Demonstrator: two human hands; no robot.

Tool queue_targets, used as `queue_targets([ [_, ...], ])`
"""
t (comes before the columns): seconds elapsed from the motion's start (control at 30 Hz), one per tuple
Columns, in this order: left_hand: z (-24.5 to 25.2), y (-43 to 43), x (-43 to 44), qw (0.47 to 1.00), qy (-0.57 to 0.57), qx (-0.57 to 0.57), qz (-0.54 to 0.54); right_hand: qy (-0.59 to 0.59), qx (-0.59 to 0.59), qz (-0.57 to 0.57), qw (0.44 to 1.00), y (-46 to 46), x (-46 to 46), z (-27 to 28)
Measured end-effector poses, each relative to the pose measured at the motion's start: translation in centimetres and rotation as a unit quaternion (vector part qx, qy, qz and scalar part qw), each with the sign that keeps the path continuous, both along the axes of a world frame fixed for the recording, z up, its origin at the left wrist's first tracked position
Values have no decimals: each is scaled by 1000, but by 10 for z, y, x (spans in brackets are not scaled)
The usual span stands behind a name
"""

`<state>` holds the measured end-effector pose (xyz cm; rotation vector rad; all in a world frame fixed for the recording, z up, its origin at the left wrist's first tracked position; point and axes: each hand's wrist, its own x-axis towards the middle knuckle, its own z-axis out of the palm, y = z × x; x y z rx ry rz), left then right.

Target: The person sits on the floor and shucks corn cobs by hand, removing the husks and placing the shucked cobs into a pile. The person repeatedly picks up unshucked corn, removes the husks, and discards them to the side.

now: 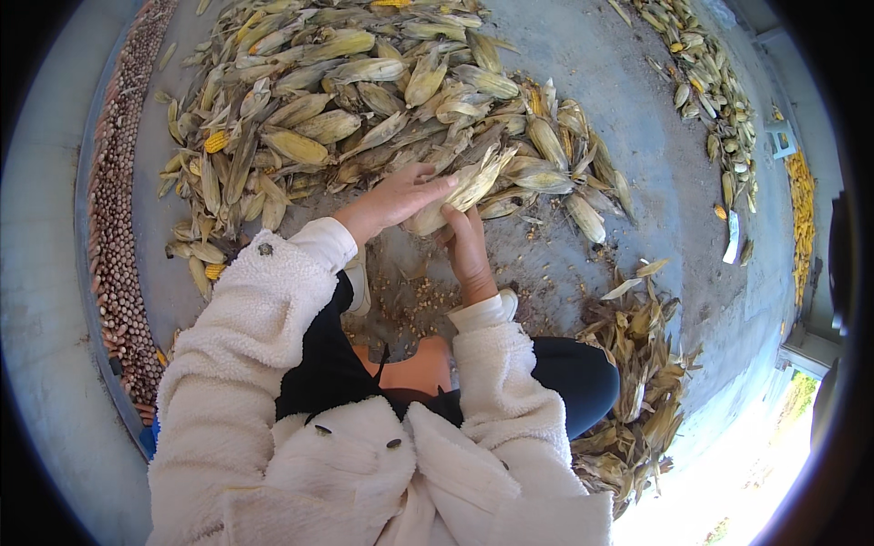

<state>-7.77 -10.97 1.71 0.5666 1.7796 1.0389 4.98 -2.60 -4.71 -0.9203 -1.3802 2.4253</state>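
An ear of corn in dry husk (471, 184) is held between my two hands, in front of a large heap of unhusked corn ears (321, 102). My right hand (468, 249) grips the ear from below, its thumb on the husk. Across the ear's left side lies my left hand (403, 196), fingers reaching over the husk; whether they grip it is hard to tell. A few bare yellow cobs, one of them at the left of the heap (216, 142), show among the husks.
Torn husks (638, 382) lie in a pile at my right. Stacked cobs (123, 225) line the left wall. More unhusked ears (730, 130) and a row of yellow corn (800, 218) lie far right. Loose kernels (423, 300) dot the floor before an orange stool (410, 368) beneath me.
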Motion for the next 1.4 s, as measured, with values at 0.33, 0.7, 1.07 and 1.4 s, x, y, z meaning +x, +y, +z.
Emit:
queue_targets([
  [0.33, -13, 5, 41, 990, 26, 29, -134, -31, 202, -254, 945, 14, 37, 22],
  [0.7, -35, 7, 57, 989, 123, -3, -88, -99, 292, -255, 916, 12, 34, -7],
  [1.07, -27, 8, 72, 991, 60, 111, 43, 25, -42, -313, 949, 12, 26, -10],
  [1.4, -21, 12, 67, 986, -22, 164, -4, 50, -1, -303, 952, 15, 28, 29],
])
